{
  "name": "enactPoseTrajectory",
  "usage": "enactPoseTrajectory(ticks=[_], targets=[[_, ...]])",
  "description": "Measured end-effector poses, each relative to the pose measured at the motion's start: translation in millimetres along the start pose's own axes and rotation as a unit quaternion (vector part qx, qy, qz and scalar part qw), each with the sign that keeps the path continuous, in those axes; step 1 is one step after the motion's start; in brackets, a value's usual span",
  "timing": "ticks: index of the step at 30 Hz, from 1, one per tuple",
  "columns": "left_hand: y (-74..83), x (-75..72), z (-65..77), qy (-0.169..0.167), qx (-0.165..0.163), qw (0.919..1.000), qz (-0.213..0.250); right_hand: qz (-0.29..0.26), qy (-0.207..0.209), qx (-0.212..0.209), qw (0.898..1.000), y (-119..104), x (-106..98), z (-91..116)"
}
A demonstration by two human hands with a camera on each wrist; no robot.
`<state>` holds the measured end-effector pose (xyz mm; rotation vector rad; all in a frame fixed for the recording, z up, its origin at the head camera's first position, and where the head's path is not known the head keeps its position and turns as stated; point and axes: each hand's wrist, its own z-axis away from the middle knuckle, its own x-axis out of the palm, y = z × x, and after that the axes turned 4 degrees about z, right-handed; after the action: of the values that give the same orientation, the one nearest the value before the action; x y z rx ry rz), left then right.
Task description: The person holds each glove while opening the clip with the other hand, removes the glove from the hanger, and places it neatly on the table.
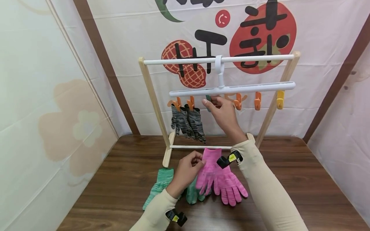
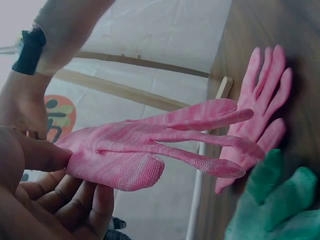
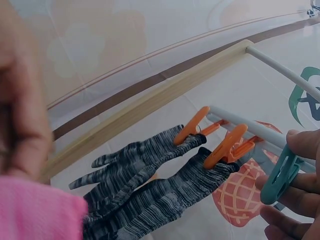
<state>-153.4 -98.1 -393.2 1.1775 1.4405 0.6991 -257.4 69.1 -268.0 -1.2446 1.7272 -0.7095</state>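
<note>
I have the left hand (image 1: 186,171) pinching the pink glove (image 1: 209,166), nearly upright, cuff uppermost, below the green clip (image 3: 280,182). The right hand (image 1: 224,114) grips that clip at the hanger (image 1: 254,87). The yellow wrist label (image 1: 232,157) is unreadable; bold characters (image 1: 271,16) mark the backdrop (image 1: 130,35).

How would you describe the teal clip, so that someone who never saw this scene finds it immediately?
Start from the wooden-sided rack and find the white hanger hooked over its top rod. Under it, two orange clips hold striped gloves; the teal clip is next to them, in the person's right grip. Its colour sets it apart: the other clips are orange or yellow.
</note>
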Motion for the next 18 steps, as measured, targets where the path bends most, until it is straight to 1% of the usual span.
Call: enactPoseTrajectory(ticks=[2, 5, 9, 13, 18], targets=[[-2.0, -3.4, 8.1, -0.005, -0.009, 0.9999, 0.010, 0.002, -0.002, -0.004, 1.000, 0, 1, -1], [-3.4, -9.1, 22.5, -0.012, -0.032, 0.9985, 0.044, 0.005, -0.005, -0.011, 1.000, 1, 2, -1], [-5.4, -16.8, 44.2, -0.033, -0.069, 0.9928, 0.092, 0.014, -0.001, -0.024, 1.000, 0, 2, 0], [-13.9, -23.5, 65.2, -0.056, -0.092, 0.9882, 0.109, 0.023, 0.000, -0.030, 0.999, 1, 2, 0], [-31.3, -33.3, 90.8, -0.078, -0.121, 0.9822, 0.121, 0.016, -0.002, -0.029, 0.999, 0, 1, 1]])
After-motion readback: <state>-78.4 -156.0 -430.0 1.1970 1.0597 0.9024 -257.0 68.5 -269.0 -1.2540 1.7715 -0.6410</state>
